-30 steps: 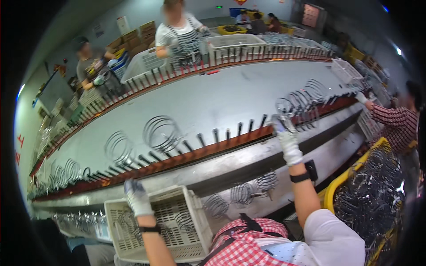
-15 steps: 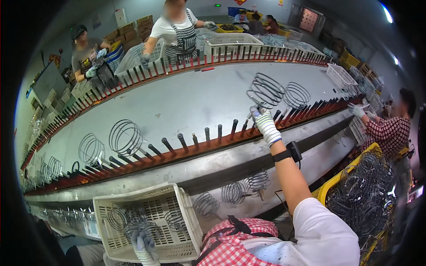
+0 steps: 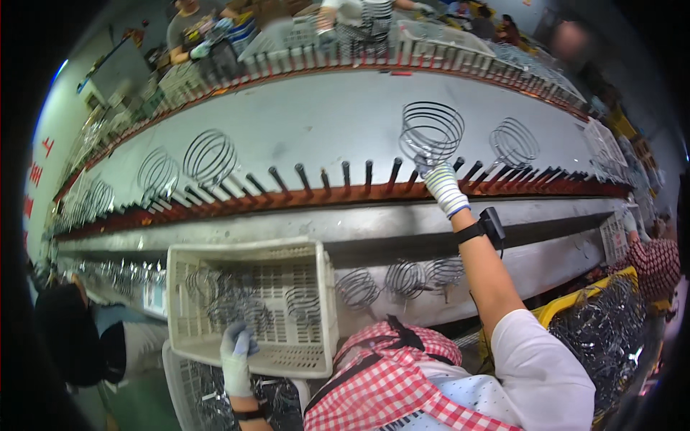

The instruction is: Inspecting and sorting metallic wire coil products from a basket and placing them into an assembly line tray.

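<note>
My right hand (image 3: 442, 188), in a striped glove, grips the lower end of a dark wire coil (image 3: 433, 129) above the near row of upright rods (image 3: 346, 176). The coil stands nearly upright on its narrow end; my fingers hide that end. My left hand (image 3: 238, 350), also gloved, hovers at the near side of a white plastic crate (image 3: 327, 302), with its fingers loosely bent and nothing visible in them. Several wire coils (image 3: 302, 305) lie inside the crate. Another coil (image 3: 514, 144) stands in the row just right of my right hand.
More coils (image 3: 209, 157) stand along the row to the left. Three lie on the metal ledge (image 3: 357, 289) beside the crate. A yellow bin (image 3: 550, 312) heaped with dark wire parts is at my right. Other people work across the metal table (image 3: 302, 118) and on both sides.
The view has turned and tilted downward. The coil in my right hand has gone from leaning to nearly upright. My left hand stays by the crate, its fingers now more bent.
</note>
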A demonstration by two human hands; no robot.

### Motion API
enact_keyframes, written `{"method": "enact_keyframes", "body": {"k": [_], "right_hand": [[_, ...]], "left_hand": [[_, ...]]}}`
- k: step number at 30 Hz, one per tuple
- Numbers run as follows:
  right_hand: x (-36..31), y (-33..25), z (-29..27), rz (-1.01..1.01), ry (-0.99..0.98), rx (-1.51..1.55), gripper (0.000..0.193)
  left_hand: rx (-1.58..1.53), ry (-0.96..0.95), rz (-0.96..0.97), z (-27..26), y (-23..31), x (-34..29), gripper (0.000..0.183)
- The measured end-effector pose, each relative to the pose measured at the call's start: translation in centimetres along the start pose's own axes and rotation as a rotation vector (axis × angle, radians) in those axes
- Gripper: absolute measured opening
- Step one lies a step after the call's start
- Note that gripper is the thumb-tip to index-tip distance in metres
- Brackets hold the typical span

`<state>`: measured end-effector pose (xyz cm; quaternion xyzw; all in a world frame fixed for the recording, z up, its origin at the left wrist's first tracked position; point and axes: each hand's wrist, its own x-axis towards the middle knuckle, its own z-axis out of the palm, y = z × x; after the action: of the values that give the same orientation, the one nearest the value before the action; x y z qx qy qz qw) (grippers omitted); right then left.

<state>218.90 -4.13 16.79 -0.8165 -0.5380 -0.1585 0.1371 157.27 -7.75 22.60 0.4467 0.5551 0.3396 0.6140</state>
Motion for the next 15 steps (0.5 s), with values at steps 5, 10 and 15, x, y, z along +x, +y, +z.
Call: {"method": "enact_keyframes", "body": {"k": [5, 10, 15], "right_hand": [[-1.0, -8.5, -2.9, 0.384, -0.193, 0.455, 0.029], [-4.8, -12.2, -5.0, 0.378, -0.337, 1.011, 0.039], [-10.2, -14.4, -5.6, 0.345, -0.49, 1.095, 0.05]], "left_hand": [[0.555, -0.277, 0.091, -0.8, -0.4, 4.0, 0.023], [1.045, -0.595, 0.097, 2.5, -4.3, 8.9, 0.033], [1.341, -0.593, 0.077, 7.7, -6.4, 11.8, 0.047]]}}
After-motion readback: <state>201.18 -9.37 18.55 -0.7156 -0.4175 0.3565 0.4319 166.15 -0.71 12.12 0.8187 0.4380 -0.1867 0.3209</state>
